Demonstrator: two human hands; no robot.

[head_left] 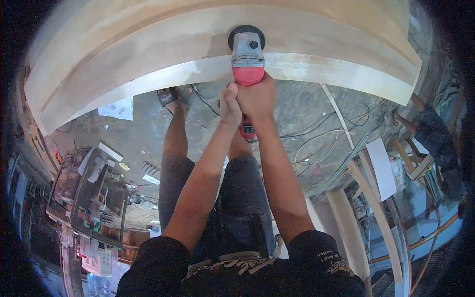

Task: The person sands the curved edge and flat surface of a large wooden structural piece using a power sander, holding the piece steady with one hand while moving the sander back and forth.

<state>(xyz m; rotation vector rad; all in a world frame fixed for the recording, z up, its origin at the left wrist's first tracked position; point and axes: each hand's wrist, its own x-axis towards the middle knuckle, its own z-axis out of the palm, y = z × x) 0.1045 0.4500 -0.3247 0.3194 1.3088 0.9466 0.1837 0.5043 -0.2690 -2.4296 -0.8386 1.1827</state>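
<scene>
Grinder (247, 54), one only, red body with grey head, is being held with its long axis running straight away from the person, head pointing up-frame toward the wooden panel (148, 44). Its grey head is lying against the panel's pale front edge, near the middle of that edge's span; the black rounded cap is showing past the edge, over the panel's face. Both hands are being kept closed on the red body: the right hand (257, 96) is wrapped over the top of it, the left hand (229, 104) is pressed against it from the left, thumb up. The handle's red tail is showing below the wrists.

Panel edge is being seen as one long curved band running left to right, bent by the lens; it is standing open along its length on both sides of the tool. Below the edge, concrete floor (307, 104) is strewn with several cables (321, 141). Wooden strips (368, 198) are leaning at right, too overlapped for a count. One sandalled foot (170, 96) is visible near the edge.
</scene>
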